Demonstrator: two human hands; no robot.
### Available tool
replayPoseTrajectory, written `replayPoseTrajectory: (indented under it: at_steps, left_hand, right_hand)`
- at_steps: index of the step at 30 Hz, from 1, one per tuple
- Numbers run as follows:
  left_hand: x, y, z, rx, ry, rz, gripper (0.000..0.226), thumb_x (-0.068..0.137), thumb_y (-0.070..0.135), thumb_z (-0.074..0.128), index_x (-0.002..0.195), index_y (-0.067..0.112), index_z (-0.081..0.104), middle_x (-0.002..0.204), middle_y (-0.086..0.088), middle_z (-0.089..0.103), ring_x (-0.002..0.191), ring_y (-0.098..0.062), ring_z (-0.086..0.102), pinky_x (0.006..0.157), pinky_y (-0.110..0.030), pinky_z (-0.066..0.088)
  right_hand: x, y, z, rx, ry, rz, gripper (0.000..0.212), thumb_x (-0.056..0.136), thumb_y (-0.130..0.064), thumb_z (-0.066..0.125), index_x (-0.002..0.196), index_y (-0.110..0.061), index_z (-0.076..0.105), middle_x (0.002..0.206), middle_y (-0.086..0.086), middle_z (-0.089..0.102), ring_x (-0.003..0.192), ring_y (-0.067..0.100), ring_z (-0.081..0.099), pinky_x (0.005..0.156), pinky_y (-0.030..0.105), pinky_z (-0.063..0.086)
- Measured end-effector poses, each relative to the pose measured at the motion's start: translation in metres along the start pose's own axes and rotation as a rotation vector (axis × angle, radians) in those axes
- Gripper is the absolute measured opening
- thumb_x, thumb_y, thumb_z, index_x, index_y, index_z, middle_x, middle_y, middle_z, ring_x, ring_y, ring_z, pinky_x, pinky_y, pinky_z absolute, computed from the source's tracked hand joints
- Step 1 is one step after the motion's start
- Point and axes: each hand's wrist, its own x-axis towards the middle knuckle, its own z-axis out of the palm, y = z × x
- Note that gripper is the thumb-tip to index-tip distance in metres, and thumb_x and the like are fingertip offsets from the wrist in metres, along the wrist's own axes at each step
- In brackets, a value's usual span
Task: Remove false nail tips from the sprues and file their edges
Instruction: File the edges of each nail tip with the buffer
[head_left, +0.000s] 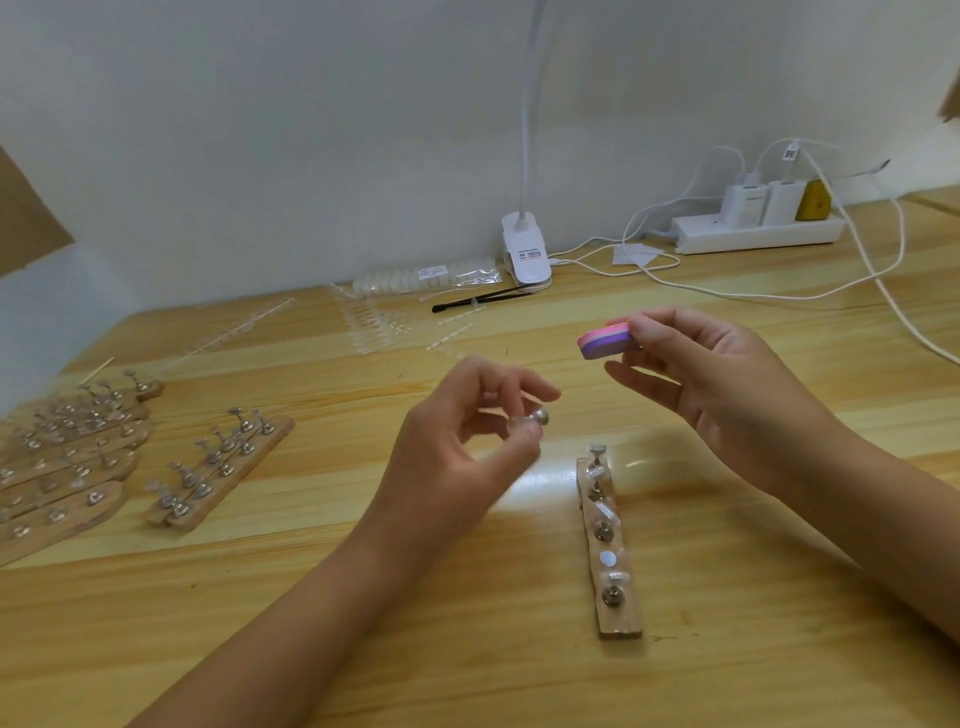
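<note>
The left hand (470, 415) pinches a small metal stand with a clear nail tip (524, 423) on it above the desk (415, 623); the right hand (722, 384) grips a pink-and-purple file block (605, 340) just beside it. Judging by the loaded wooden holders (78, 457) at far left, much is finished. The near holder strip (610, 545) shows one bare spot, and clear sprues (384, 327) farther back remain.

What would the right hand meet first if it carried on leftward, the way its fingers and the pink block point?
Probably the left hand, pinching a small metal stand. The right hand and its buffer block sit slightly higher in the picture, so depth is uncertain.
</note>
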Motion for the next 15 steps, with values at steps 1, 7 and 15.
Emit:
replayPoseTrajectory:
  at_steps: [1, 7, 15]
  left_hand:
    - [0.0015, 0.0001, 0.0003, -0.144, 0.015, -0.132, 0.014, 0.084, 0.010, 0.066, 0.083, 0.014, 0.053, 0.098, 0.001, 0.074, 0.091, -0.012, 0.069, 0.076, -0.021, 0.054]
    - [0.0077, -0.0022, 0.0022, -0.442, 0.069, -0.423, 0.012, 0.077, 0.018, 0.069, 0.073, 0.029, 0.064, 0.079, 0.005, 0.069, 0.079, -0.008, 0.065, 0.073, -0.018, 0.051]
    - [0.0037, -0.0019, 0.0064, -0.361, -0.064, -0.396, 0.013, 0.088, 0.018, 0.071, 0.090, 0.030, 0.077, 0.085, 0.007, 0.073, 0.083, -0.004, 0.067, 0.076, -0.016, 0.051]
  right_hand:
    - [0.0000, 0.0006, 0.0011, 0.016, 0.007, 0.012, 0.017, 0.086, -0.022, 0.060, 0.095, -0.009, 0.067, 0.093, 0.009, 0.072, 0.087, 0.015, 0.066, 0.074, 0.022, 0.057]
    - [-0.0031, 0.0031, 0.0056, -0.043, -0.099, 0.111, 0.030, 0.080, -0.039, 0.060, 0.087, -0.011, 0.067, 0.086, 0.007, 0.075, 0.074, 0.011, 0.069, 0.064, 0.022, 0.057]
    - [-0.0100, 0.0039, 0.0087, -0.271, -0.310, 0.076, 0.030, 0.074, -0.046, 0.069, 0.093, -0.023, 0.075, 0.069, 0.001, 0.066, 0.061, 0.015, 0.055, 0.056, 0.017, 0.048]
